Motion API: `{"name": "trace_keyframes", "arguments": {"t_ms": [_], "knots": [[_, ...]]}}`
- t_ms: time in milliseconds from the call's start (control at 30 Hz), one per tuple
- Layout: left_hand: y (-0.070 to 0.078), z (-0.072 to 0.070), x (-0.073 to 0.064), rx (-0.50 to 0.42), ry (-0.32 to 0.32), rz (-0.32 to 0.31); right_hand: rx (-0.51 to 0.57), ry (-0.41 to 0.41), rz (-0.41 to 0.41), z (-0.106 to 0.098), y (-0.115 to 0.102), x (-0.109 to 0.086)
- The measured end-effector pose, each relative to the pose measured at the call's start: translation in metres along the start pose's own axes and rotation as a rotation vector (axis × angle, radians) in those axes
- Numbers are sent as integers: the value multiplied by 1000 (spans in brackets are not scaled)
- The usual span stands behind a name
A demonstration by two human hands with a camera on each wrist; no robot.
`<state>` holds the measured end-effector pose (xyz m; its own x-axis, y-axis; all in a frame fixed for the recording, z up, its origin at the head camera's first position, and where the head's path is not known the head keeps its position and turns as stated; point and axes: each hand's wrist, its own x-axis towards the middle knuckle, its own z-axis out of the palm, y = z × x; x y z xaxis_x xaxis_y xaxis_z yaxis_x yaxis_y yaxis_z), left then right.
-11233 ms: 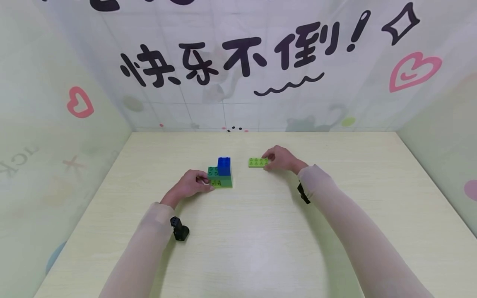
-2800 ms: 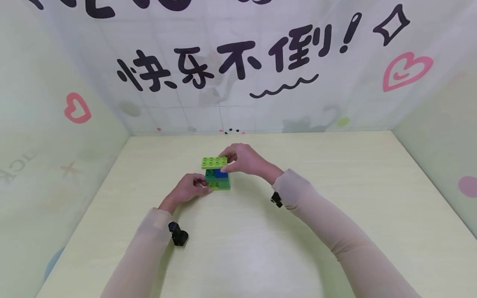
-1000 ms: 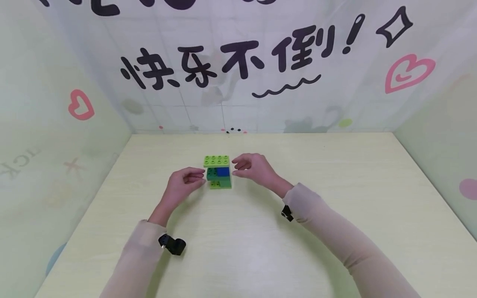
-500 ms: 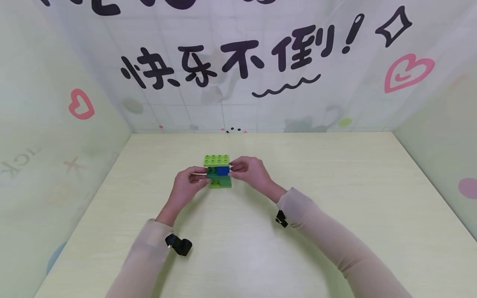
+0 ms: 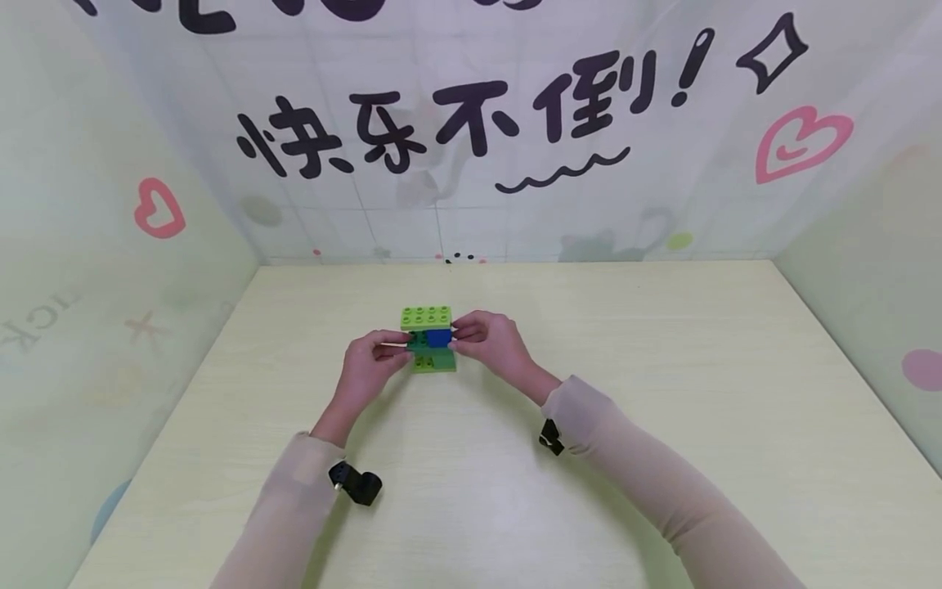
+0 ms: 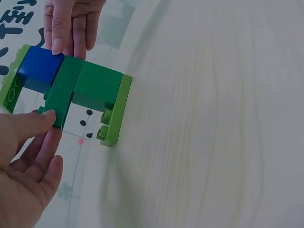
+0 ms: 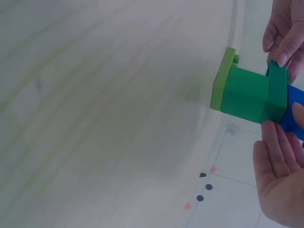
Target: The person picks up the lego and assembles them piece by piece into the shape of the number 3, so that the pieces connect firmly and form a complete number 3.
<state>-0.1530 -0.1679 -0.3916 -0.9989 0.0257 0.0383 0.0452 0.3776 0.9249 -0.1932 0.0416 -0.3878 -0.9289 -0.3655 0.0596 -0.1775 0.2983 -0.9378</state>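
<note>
A stack of toy building bricks stands upright on the table. Its lime eight-stud plate (image 5: 426, 316) tops a blue brick (image 5: 439, 338), which sits on the right end of a dark green brick (image 6: 66, 88). Beneath come a green block (image 6: 97, 83) and a lime base plate (image 6: 124, 102). My left hand (image 5: 368, 364) pinches the dark green brick's left end between thumb and fingers. From the other side, my right hand (image 5: 495, 343) pinches the stack at the blue brick, thumb in front, fingertips reaching the dark green brick in the right wrist view.
The pale wooden table (image 5: 486, 474) meets a printed cloth backdrop (image 5: 471, 221) behind the stack, with cloth side walls left and right. Black wrist cameras (image 5: 356, 484) hang below both sleeves.
Earlier, my right hand brought the lime plate from the table's right onto the blue brick and let go. Both hands then moved in to the stack's sides; over the last half second they barely moved.
</note>
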Motion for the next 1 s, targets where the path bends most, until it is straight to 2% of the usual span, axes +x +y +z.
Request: {"name": "trace_keyframes", "arguments": {"t_ms": [267, 400, 1000], "knots": [[1, 0, 4, 44, 23, -13, -7, 7, 10, 0, -1, 1], [2, -1, 7, 36, 34, -24, -13, 12, 14, -1, -1, 4], [7, -4, 19, 48, 19, -110, -32, 32, 38, -4, -2, 16]]}}
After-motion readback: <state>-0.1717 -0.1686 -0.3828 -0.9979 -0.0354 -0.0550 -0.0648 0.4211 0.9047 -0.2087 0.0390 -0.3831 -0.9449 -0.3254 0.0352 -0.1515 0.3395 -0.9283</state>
